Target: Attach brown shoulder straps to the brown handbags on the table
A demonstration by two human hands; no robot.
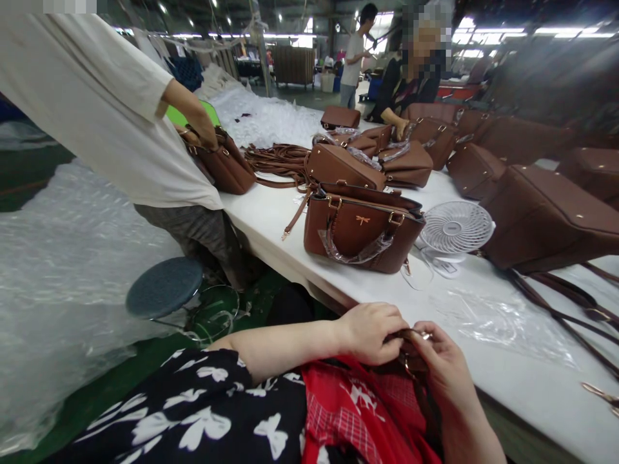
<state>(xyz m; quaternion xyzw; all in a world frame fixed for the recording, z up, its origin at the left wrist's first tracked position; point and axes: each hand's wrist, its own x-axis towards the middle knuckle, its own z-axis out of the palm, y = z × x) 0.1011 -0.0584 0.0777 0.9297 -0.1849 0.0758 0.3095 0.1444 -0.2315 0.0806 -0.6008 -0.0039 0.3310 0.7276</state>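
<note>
My left hand (371, 332) is closed around one end of a brown strap (416, 362) with gold-coloured metal fittings. Opposite it, my right hand (442, 357) pinches the same strap beside a shiny metal piece. Both hands are close together over my lap, just off the table's edge; part of the strap hangs down and is hidden by my right hand and wrist. Beyond them a brown handbag (360, 235) stands upright on the white table (512, 380), its handles wrapped in clear plastic and a dragonfly emblem on its front.
A small white fan (454, 229) stands right of the handbag. Several more brown bags (556, 212) and a heap of straps (278, 161) cover the table. Scissors (599, 394) lie at the right edge. A co-worker (111, 116) handles a bag at left, near a round stool (165, 287).
</note>
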